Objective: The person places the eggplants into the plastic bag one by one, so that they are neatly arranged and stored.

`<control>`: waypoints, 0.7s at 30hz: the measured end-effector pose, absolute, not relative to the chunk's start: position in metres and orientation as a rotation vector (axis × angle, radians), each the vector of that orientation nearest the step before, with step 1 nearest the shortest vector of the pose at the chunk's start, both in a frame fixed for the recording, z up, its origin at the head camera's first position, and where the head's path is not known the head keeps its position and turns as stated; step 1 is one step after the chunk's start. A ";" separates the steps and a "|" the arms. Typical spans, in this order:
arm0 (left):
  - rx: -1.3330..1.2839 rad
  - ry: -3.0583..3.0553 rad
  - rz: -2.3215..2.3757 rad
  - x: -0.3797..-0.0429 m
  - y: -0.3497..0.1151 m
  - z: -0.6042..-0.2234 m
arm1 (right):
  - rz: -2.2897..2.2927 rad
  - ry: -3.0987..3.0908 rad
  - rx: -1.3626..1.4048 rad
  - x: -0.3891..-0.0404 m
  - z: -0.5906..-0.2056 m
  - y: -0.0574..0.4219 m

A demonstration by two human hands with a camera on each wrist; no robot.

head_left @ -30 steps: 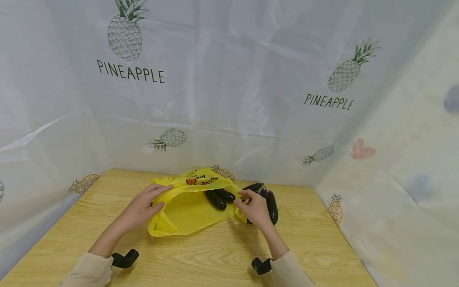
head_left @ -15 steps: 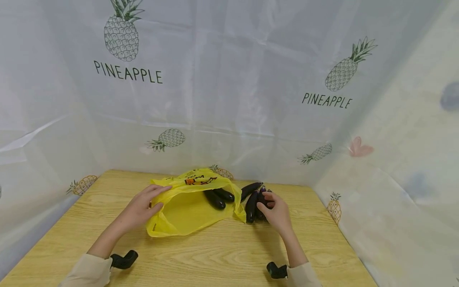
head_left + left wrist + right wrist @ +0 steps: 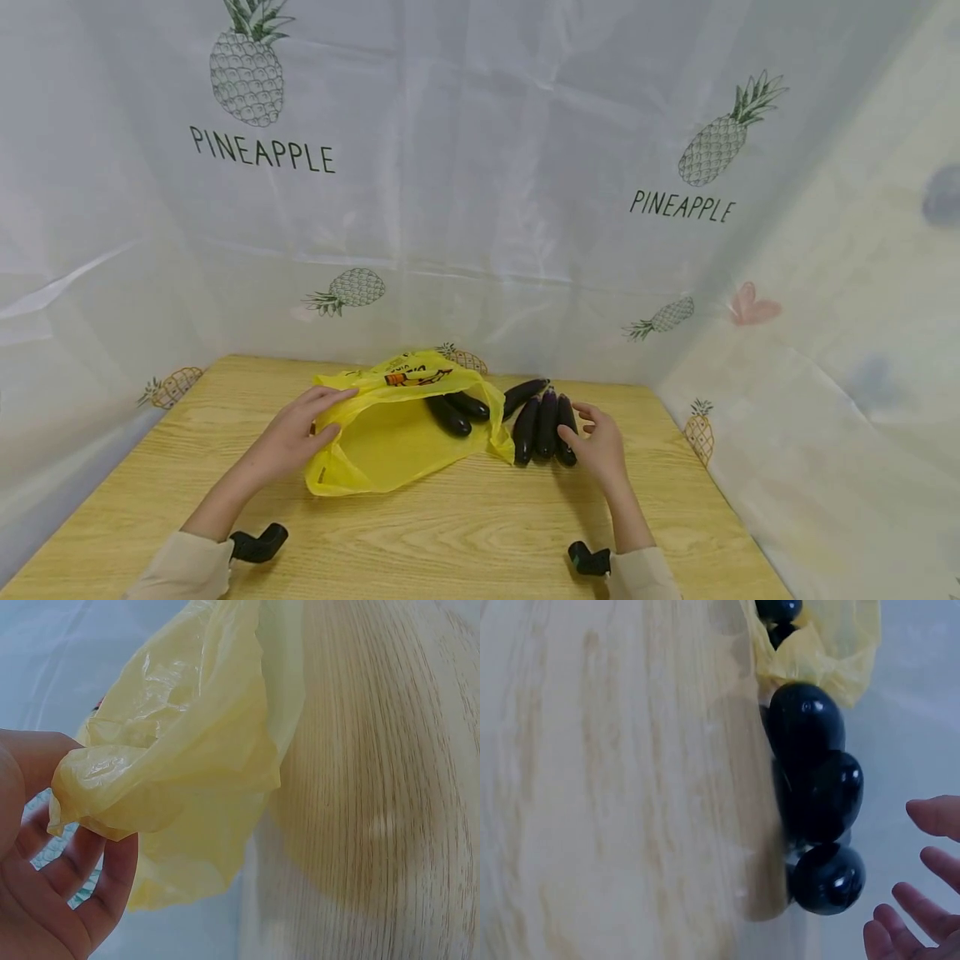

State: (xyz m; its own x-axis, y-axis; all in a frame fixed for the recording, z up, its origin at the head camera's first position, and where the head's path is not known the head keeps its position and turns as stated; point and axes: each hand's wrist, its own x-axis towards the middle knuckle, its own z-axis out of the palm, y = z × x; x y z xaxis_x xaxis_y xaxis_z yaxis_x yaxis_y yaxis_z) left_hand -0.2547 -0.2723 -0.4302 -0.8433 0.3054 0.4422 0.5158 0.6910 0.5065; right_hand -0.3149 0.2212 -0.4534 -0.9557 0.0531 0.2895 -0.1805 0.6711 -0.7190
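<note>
While the left hand (image 3: 288, 437) pinches the plastic bag (image 3: 382, 450) and the right hand (image 3: 602, 448) is wide, the eggplants (image 3: 546, 427) look slippery, so grip their middles.

"PINEAPPLE" (image 3: 262, 150) is showing twice in dark green capitals on a whitish plastic sheet (image 3: 480, 192); small, illegible black lettering (image 3: 408, 368) is crossing a yellow plastic bag (image 3: 382, 446).
</note>
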 end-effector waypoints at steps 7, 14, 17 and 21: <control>-0.651 -2.587 -0.928 -0.256 -0.273 -0.431 | 1.159 -2.613 0.088 -0.318 -0.461 0.225; -0.659 -2.592 -0.955 -0.257 -0.273 -0.431 | 1.175 -2.627 0.079 -0.321 -0.467 0.228; -0.657 -2.599 -0.978 -0.258 -0.273 -0.431 | 1.169 -2.636 0.075 -0.322 -0.469 0.229; -0.647 -2.603 -0.995 -0.257 -0.274 -0.431 | 1.180 -2.657 0.083 -0.324 -0.471 0.229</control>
State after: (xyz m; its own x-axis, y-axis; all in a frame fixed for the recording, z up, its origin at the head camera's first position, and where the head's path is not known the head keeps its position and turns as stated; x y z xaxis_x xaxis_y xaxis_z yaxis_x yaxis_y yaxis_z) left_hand -0.2574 -0.2737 -0.4307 -0.8606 0.3071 0.4063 0.4998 0.6628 0.5576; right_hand -0.3236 0.2289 -0.4708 -0.9714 0.0421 0.2337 -0.1451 0.6736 -0.7247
